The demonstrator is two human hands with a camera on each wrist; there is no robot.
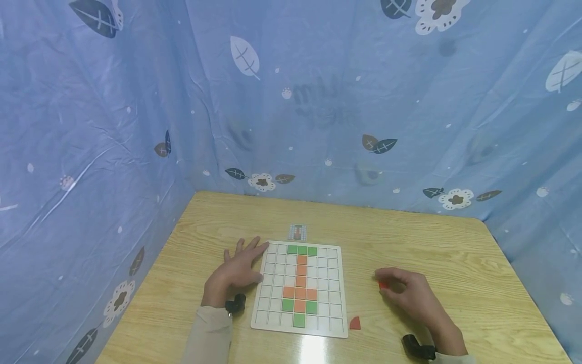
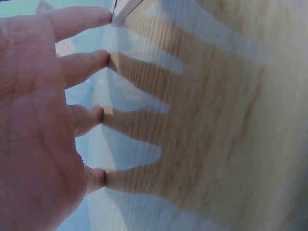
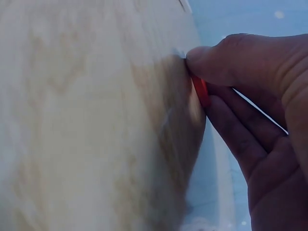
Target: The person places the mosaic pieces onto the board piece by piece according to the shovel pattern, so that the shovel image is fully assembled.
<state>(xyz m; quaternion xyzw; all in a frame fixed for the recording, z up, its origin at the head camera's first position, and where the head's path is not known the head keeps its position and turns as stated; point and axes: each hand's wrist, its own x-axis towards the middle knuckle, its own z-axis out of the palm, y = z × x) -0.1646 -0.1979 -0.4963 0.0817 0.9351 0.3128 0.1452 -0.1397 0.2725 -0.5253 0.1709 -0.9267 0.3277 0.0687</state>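
A white grid board (image 1: 323,292) lies on the wooden table, with green square tiles (image 1: 302,250) and orange square tiles (image 1: 300,281) set in its cells. My left hand (image 1: 236,271) is spread at the board's left edge; in the left wrist view its fingertips (image 2: 98,114) rest on the table and the index finger meets the board's edge. Right of the board, my right hand (image 1: 416,296) pinches a small red piece (image 3: 200,91) between thumb and fingers, at the tabletop. Its full shape is hidden by the fingers. A red quarter-circle piece (image 1: 355,323) lies by the board's lower right corner.
A small picture card (image 1: 297,232) lies just behind the board. Blue patterned curtains (image 1: 327,116) hang behind the table (image 1: 218,212) and along its left and right sides.
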